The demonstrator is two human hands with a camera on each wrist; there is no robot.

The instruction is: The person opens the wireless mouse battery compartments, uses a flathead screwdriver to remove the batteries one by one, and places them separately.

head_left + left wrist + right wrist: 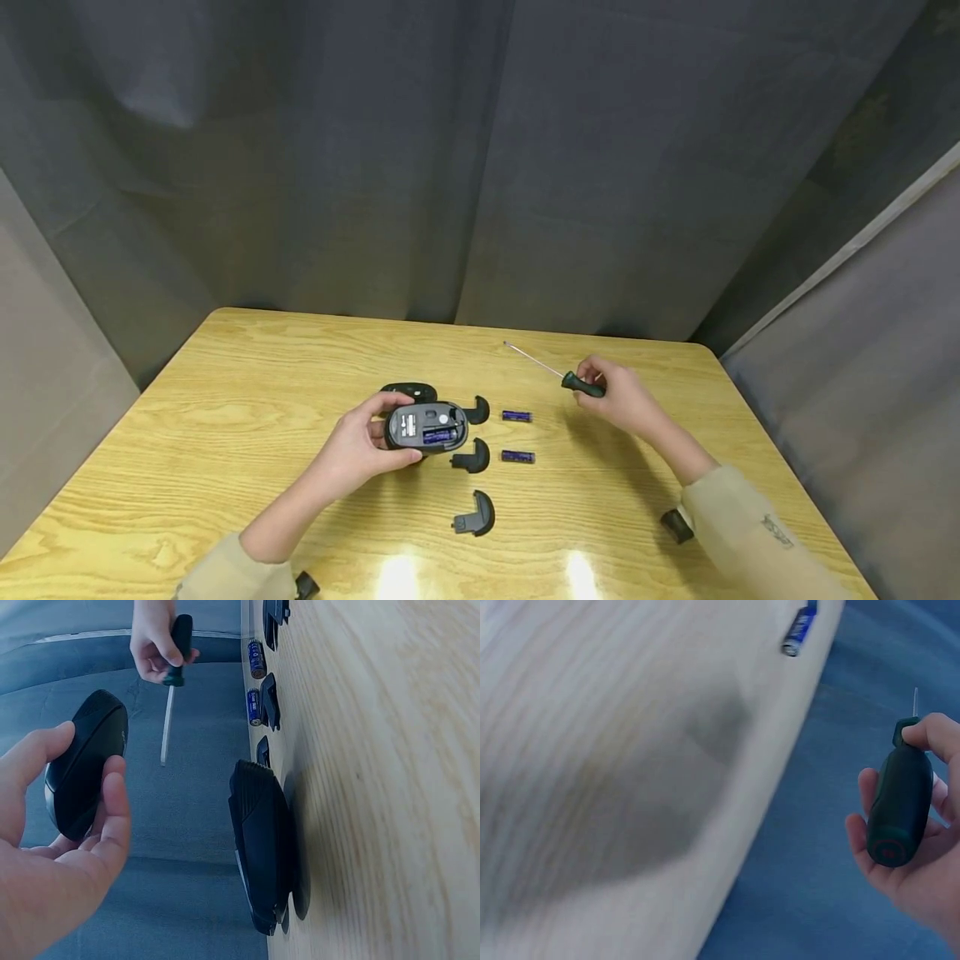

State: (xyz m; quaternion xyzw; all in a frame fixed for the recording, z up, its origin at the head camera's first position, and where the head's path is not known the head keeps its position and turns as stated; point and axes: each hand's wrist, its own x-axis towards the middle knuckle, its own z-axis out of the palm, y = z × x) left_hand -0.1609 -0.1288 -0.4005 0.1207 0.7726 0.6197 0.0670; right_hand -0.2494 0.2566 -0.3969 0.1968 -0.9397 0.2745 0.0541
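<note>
A black computer mouse (pixel 411 425) is held underside up by my left hand (pixel 358 442), thumb on the near edge and fingers on the far edge. Its battery bay lies uncovered, and a blue battery (pixel 439 436) sits inside. My right hand (pixel 617 396) grips a screwdriver (pixel 573 383) by its dark green handle, the thin metal shaft pointing up and left, apart from the mouse. In the right wrist view the handle (pixel 900 802) rests between thumb and fingers. The left wrist view shows the held mouse (pixel 88 765) raised off the table.
Another black mouse (pixel 259 840) rests on the table behind the held one. Three dark covers, the nearest one (pixel 476 514) included, lie in a column to the right. Beyond them are two blue batteries, the far one (pixel 517 416) and the near one (pixel 517 457). Grey curtains (pixel 465 167) surround the table.
</note>
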